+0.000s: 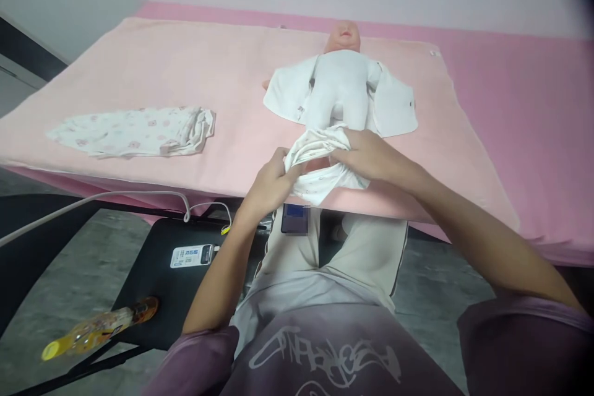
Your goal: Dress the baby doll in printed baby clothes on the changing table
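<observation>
A baby doll (344,83) lies on its back on the pink padded sheet (241,80), its head away from me, with a white baby top (393,102) spread open on both sides of it. At its feet, bunched white baby pants (320,143) with small prints are stretched between my hands. My left hand (273,182) grips the left edge of the opening, fingers curled into the cloth. On the other side my right hand (366,151) pinches the upper right edge. Skin-coloured doll feet seem to show inside the opening; the cloth partly hides them.
A folded patterned baby garment (139,131) lies on the left of the sheet. Below the table edge, a black chair (153,266) bears a white device (192,255) with a cable and a yellow-capped bottle (102,331). A phone (296,219) rests on my lap.
</observation>
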